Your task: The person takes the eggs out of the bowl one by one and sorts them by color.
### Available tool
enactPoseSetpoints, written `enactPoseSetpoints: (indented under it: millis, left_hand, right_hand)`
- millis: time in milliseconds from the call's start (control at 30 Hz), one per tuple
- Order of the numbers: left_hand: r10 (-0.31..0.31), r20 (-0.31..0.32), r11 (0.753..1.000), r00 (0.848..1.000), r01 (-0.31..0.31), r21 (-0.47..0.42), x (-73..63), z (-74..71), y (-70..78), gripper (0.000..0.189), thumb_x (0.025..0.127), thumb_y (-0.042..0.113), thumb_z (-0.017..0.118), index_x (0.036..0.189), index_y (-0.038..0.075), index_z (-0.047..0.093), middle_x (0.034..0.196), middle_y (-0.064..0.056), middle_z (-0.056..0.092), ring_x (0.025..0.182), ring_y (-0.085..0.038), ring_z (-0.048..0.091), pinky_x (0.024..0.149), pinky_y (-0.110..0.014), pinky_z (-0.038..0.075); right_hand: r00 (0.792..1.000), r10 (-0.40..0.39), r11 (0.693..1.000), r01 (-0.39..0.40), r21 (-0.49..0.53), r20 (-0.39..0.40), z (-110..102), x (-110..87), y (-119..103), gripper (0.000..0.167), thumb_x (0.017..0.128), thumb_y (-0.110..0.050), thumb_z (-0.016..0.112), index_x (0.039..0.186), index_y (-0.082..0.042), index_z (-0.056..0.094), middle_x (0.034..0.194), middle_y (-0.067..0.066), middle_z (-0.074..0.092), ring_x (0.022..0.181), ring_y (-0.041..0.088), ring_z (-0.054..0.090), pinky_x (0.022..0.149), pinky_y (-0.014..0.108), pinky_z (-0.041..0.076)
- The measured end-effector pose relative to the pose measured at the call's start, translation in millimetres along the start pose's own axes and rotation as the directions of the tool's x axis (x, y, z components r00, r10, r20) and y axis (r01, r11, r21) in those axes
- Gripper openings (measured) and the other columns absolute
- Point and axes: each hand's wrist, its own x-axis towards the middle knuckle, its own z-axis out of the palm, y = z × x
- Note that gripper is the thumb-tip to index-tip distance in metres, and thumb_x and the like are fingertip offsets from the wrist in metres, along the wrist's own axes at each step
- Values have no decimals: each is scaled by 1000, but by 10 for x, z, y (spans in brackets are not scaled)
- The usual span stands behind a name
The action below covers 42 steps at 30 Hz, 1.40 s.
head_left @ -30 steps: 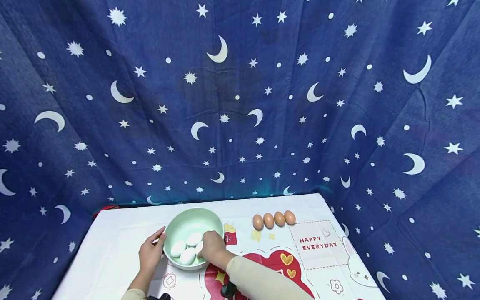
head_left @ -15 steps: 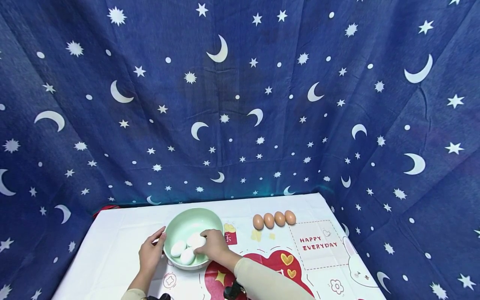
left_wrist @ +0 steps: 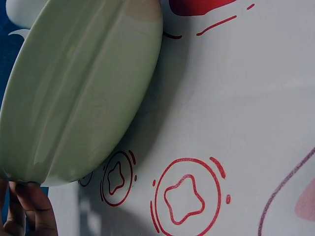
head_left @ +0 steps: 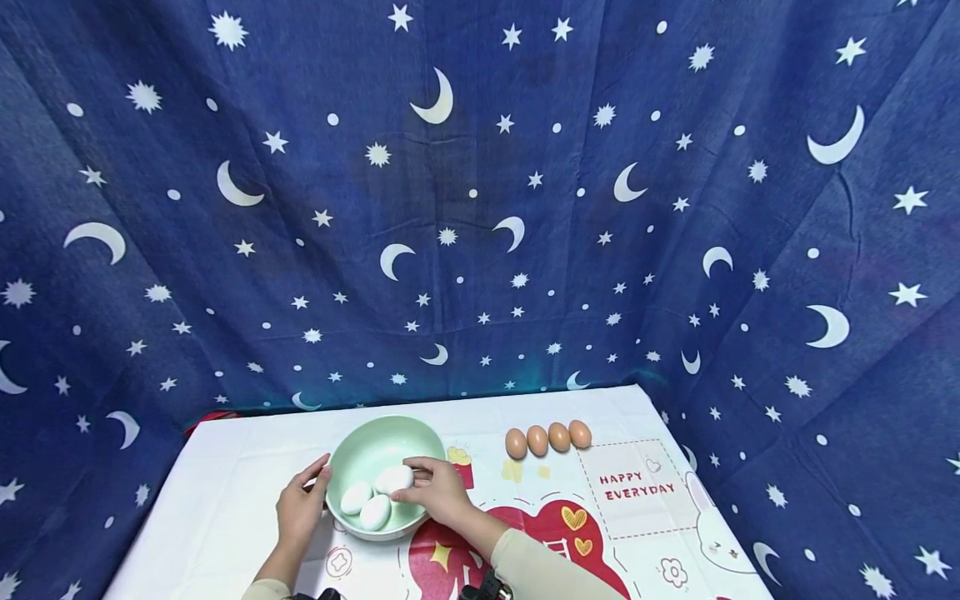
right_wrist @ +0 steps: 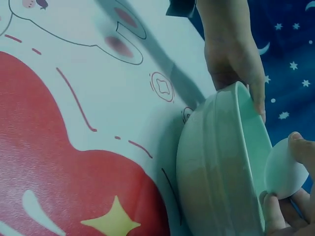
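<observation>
A pale green bowl (head_left: 378, 450) stands on the table at the left in the head view. My left hand (head_left: 302, 507) grips its left rim, the thumb over the edge; the left wrist view shows the bowl's outer wall (left_wrist: 83, 98) above the fingers (left_wrist: 42, 211). Over the bowl's right side, my right hand (head_left: 442, 492) pinches a white egg (head_left: 403, 477) between thumb and fingers. The right wrist view shows this egg (right_wrist: 283, 169) at the bowl's opening. Other white eggs (head_left: 375, 512) lie in the bowl; one is partly hidden behind the held egg.
Several brown eggs (head_left: 558, 437) lie in a row on the right half of the table. A white printed tablecloth (head_left: 637, 550) covers the table. A dark blue curtain (head_left: 480, 292) with moons and stars hangs behind and at the sides.
My right hand has lifted slightly within the bowl with the white egg, and its fingers show more openly around it. The left hand has stayed on the rim.
</observation>
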Motion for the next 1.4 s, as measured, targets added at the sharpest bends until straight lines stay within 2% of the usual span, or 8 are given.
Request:
enactPoseSetpoints:
  millis: [100, 267, 500, 767, 900, 1067, 1233, 1400]
  left_hand:
    - [0, 0, 1000, 1000, 0, 5, 2, -2, -5, 43, 102, 34, 54, 135, 7, 60, 127, -24, 60, 85, -16, 63, 59, -18, 55]
    - [12, -5, 1000, 1000, -12, 13, 10, -5, -4, 43, 102, 34, 54, 134, 7, 60, 130, -24, 59, 93, -25, 65, 59, -17, 55]
    - [6, -8, 1000, 1000, -6, 12, 10, -12, -5, 44, 102, 35, 54, 135, 6, 59, 126, -24, 60, 88, -20, 65, 58, -18, 55]
    - [-4, -12, 1000, 1000, 4, 16, 0, -3, -3, 42, 102, 32, 54, 134, 7, 60, 125, -24, 60, 91, -26, 65, 58, -18, 55]
    - [-1, -7, 1000, 1000, 1, 17, 3, -8, -11, 43, 102, 33, 54, 135, 6, 59, 125, -24, 60, 90, -25, 65, 58, -18, 55]
    - [16, -11, 1000, 1000, -15, 12, 15, -12, -28, 44, 101, 34, 55, 135, 6, 59, 123, -25, 61, 82, -15, 64, 57, -19, 56]
    - [14, -2, 1000, 1000, -14, 1, 15, -6, -30, 43, 101, 33, 55, 135, 6, 60, 124, -25, 61, 82, -12, 64, 58, -19, 56]
    - [13, 0, 1000, 1000, -13, 5, 11, -1, -26, 42, 101, 32, 55, 135, 6, 60, 124, -23, 61, 83, -13, 64, 58, -19, 56]
  right_hand:
    - [1000, 11, 999, -10, 47, -15, -68, -33, 15, 53, 74, 2, 82, 123, 6, 63, 110, 21, 69, 106, 35, 67, 81, 29, 59]
    - [997, 1, 1000, 1, 31, -81, -221, -42, 47, 54, 75, -1, 83, 125, 5, 62, 114, 20, 68, 112, 34, 65, 87, 31, 57]
    - [991, -16, 997, 26, 75, -133, -459, -57, 102, 54, 80, -2, 79, 129, 7, 58, 121, 24, 65, 116, 36, 62, 91, 34, 56]
    - [986, 51, 996, -38, 86, -158, -734, -147, 264, 57, 81, -4, 77, 134, 4, 55, 127, 23, 60, 101, 25, 70, 74, 20, 57]
    - [984, 77, 991, -58, 119, -164, -876, -215, 330, 60, 83, -5, 76, 138, 3, 52, 131, 23, 56, 111, 29, 65, 81, 21, 55]
    - [979, 106, 984, -79, 157, -172, -1020, -269, 416, 63, 85, -5, 75, 141, 4, 47, 128, 25, 60, 121, 34, 59, 91, 25, 54]
    - [973, 171, 968, -136, 210, -158, -1135, -303, 521, 66, 85, -8, 73, 144, 0, 45, 129, 21, 60, 113, 23, 63, 87, 27, 56]
    - [973, 192, 939, -143, 313, -132, -1244, -340, 610, 69, 86, -4, 70, 147, 3, 38, 133, 20, 56, 109, 14, 61, 86, 25, 57]
